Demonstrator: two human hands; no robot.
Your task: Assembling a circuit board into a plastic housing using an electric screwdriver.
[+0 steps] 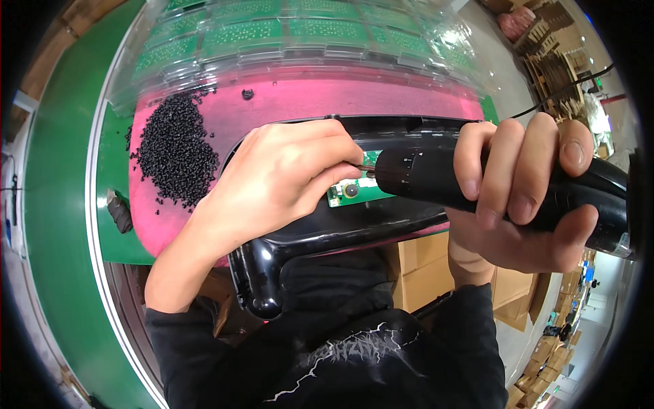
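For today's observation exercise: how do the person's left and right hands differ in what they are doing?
The left hand pinches with its fingertips at the driver's bit, over the green circuit board; the right hand wraps its full grip around the black electric screwdriver. The left lies palm down, the right curls. Both are bare, over the black housing.

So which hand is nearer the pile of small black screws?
Left. The left hand lies just right of the black screws on the pink mat; the right hand grips the black screwdriver farther right.
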